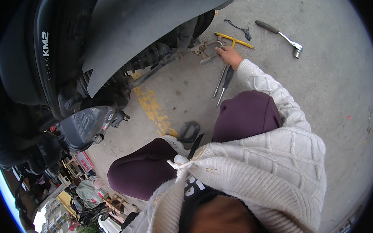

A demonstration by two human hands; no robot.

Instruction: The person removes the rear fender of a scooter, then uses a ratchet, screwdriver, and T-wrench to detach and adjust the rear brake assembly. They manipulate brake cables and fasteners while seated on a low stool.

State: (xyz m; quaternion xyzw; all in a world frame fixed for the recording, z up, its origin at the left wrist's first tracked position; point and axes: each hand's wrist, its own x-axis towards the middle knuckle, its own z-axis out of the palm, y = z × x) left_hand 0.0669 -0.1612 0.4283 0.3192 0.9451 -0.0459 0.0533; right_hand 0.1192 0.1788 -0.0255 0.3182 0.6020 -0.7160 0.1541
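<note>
My right hand (230, 56), in a white knit sleeve, is curled beside a bent metal bracket (204, 50) under the black two-wheeler (155, 20); what its fingers grip is unclear. A yellow T-handle wrench (244, 44) lies just beyond the hand. A black-handled screwdriver (227, 77) and a slim metal tool (218, 83) lie below it. A ratchet with a socket (288, 39) lies to the right, near a small dark cord-like item (245, 31). My left hand is out of view.
The vehicle fills the upper left. Grey concrete (329, 73) with a worn yellow stripe (149, 106) is underneath. A black oblong object (189, 132) lies between my knees. Cluttered goods and parked vehicles (84, 195) stand at the lower left.
</note>
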